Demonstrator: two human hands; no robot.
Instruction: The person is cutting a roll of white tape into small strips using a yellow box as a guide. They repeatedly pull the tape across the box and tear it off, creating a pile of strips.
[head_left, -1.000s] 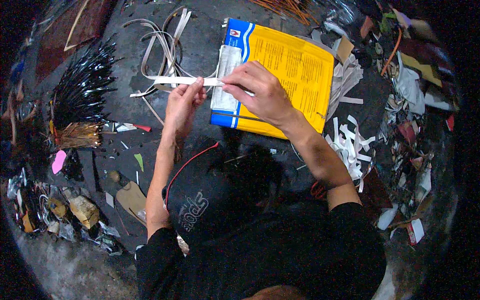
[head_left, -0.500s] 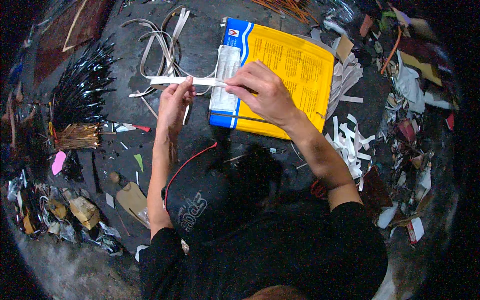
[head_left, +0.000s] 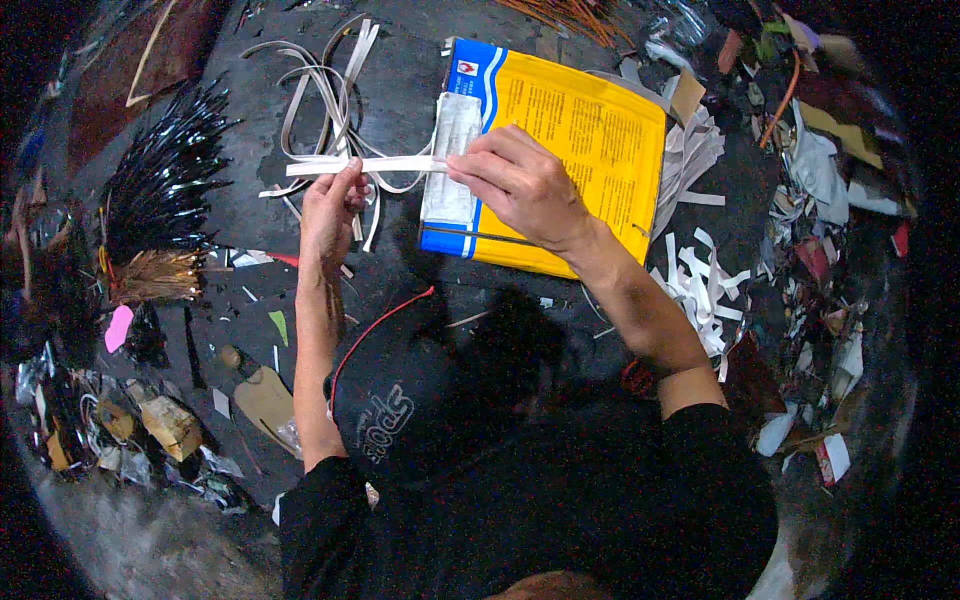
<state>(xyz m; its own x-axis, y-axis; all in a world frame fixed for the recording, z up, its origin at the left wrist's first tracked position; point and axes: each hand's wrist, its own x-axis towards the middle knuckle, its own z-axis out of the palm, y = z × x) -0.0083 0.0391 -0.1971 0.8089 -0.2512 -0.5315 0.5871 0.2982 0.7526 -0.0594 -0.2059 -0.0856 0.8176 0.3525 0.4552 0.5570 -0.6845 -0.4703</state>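
A flat white strip (head_left: 395, 165) is stretched level between my two hands. My left hand (head_left: 330, 205) pinches it near its left end, which sticks out a little beyond the thumb. On the right, the fingertips of my right hand (head_left: 520, 185) close on the strip's other end, above a whitish pad (head_left: 452, 165). That pad lies on the blue side of a yellow and blue printed panel (head_left: 590, 140), and my right wrist is over the panel's yellow part. Behind my left hand lies a loose tangle of long pale strips (head_left: 325, 95).
Cut white strips (head_left: 700, 290) are heaped right of the panel, with more strips (head_left: 690, 160) fanned beside its edge. A bundle of shiny black strands (head_left: 165, 170) lies at the left, and brown bristles (head_left: 160, 278) below it. Mixed scraps (head_left: 815, 260) line the right side.
My left hand has slid leftward and slightly down along the strip, so more of it spans between the hands. My right hand has barely moved.
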